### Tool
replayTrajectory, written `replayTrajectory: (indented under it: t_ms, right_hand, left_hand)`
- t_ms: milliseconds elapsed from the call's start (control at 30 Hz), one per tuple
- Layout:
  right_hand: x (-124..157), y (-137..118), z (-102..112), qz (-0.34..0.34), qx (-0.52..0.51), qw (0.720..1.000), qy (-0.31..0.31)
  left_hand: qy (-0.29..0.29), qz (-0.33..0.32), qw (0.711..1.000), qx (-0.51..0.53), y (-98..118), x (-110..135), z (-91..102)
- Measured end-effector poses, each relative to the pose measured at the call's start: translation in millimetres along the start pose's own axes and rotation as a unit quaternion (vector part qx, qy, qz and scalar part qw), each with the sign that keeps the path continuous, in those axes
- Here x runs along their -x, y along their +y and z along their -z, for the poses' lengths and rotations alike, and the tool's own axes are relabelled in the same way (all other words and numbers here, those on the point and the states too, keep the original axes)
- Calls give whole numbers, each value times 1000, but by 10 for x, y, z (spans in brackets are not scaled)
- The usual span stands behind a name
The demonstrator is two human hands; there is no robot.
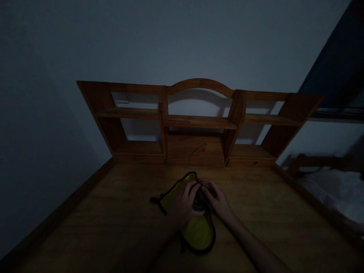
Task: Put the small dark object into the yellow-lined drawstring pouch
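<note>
A yellow cloth piece with black edging (200, 233) lies on the wooden desk, with short black straps or tabs on its left side. On the middle of the cloth is a dark, slightly shiny, rounded object (198, 202); the dim light hides its kind. My left hand (183, 203) curls around this object from the left, with fingers over its top and the thumb near its lower side. From the right, my right hand (218, 199) has its fingers bent on the black edge of the cloth, close against the object. The fingertips of both hands nearly meet.
A wooden shelf unit (200, 121) stands at the back of the desk (127, 212) against the wall. Raised wooden edges run along both sides. Beyond the right edge lies pale bedding (335, 189), below a dark curtain (335, 64). The room is dim.
</note>
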State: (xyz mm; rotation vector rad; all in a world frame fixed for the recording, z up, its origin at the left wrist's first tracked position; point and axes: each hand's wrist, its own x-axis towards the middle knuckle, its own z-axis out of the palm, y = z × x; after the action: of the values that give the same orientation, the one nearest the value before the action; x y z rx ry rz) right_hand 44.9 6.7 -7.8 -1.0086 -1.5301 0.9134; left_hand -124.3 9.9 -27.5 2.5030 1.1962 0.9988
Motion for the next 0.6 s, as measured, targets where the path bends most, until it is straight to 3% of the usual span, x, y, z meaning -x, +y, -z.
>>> replayTrajectory:
  t_ms: [333,600]
  right_hand:
    - [-24,266,65,-34,-3,999,-37]
    - [-3,249,31,-69,12,997,-29]
  left_hand:
    - [12,-1,1000,-29,-23,-11,-14]
    - [-14,-35,998,-48,21,1,10]
